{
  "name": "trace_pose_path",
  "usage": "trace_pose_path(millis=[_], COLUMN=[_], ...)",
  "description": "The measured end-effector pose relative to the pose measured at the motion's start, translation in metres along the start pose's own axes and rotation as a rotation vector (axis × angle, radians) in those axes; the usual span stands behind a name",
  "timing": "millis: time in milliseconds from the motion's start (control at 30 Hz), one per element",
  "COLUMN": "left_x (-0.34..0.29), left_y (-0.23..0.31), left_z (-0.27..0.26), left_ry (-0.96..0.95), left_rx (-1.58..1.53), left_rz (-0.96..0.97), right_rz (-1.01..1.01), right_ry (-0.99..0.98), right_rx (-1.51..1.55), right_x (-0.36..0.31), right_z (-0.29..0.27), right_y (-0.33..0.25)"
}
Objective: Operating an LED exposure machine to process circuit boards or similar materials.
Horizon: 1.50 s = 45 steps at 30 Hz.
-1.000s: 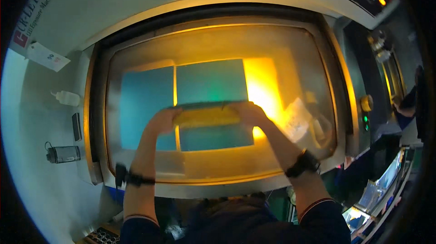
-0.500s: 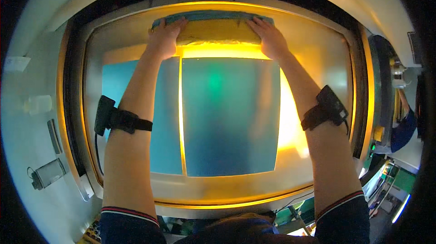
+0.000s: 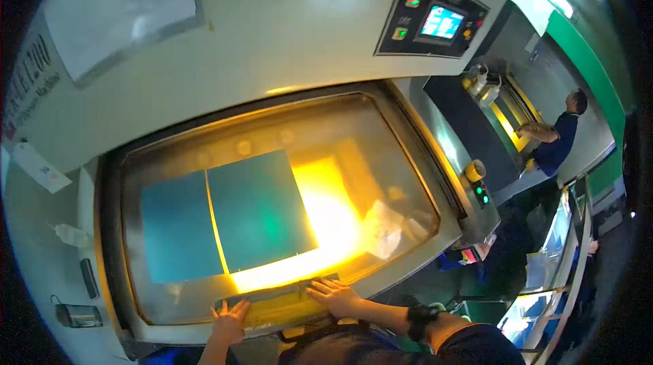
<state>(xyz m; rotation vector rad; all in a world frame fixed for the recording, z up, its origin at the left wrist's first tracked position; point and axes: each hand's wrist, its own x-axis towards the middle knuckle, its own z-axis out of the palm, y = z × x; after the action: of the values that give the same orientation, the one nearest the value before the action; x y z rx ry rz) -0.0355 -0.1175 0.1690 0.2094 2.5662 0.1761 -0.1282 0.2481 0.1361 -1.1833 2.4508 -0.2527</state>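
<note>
The worktop [image 3: 326,134] spans the frame's left and middle, glowing brightest mid-frame. Two blue-green sheets [image 3: 255,209] lie side by side on it, left of centre; a yellow bar [image 3: 284,307] is at its lower edge.

Looks smooth, matt on teal panels [image 3: 258,205] left of centre; metallic on the table frame [image 3: 411,264] around them; like glossy plastic on the cover [image 3: 122,11], upper left; clothlike on the dark sleeve [image 3: 479,344], lower right.

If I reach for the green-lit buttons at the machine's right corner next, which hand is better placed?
Probably your right hand: it is on the right end of the yellow bar, nearer the green-lit buttons. Your left hand is at the bar's other end, farther away.
</note>
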Motion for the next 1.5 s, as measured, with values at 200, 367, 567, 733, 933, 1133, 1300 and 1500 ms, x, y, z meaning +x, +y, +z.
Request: trace_pose_path(millis=[200, 367, 567, 733, 933, 1133, 1300, 1500], left_x=[0.04, 0.055, 0.054, 0.07, 0.093, 0.102, 0.15, 0.075], left_y=[-0.007, 0.017, 0.046, 0.034, 0.037, 0.061, 0.063, 0.115], left_z=[-0.011, -0.03, 0.044, 0.094, 0.155, 0.158, 0.192, 0.116], left_ry=[0.12, 0.253, 0.189, -0.188, -0.03, -0.197, -0.008, 0.524], left_rx=[-0.041, -0.03, -0.022, -0.242, -0.202, -0.154, -2.015, -2.811], left_rz=[-0.024, -0.043, -0.042, 0.055, -0.123, -0.193, -0.171, 0.441], right_rz=[-0.042, -0.115, 0.117, 0.273, 0.562, 0.679, 0.813, 0.655], right_ry=[0.298, 0.444, 0.191, -0.148, 0.14, -0.097, -0.332, -0.086], right_rx=[-0.008, -0.106, -0.296, 0.021, 0.724, 0.854, 0.82, 0.816], right_x=[0.038, 0.047, -0.018, -0.021, -0.064, -0.194, -0.257, -0.271], right_z=[-0.016, -0.035, 0.003, 0.069, 0.045, 0.164, 0.189, 0.154], right_y=[0.028, 0.069, 0.038, 0.047, 0.008, 0.036, 0.022, 0.04])
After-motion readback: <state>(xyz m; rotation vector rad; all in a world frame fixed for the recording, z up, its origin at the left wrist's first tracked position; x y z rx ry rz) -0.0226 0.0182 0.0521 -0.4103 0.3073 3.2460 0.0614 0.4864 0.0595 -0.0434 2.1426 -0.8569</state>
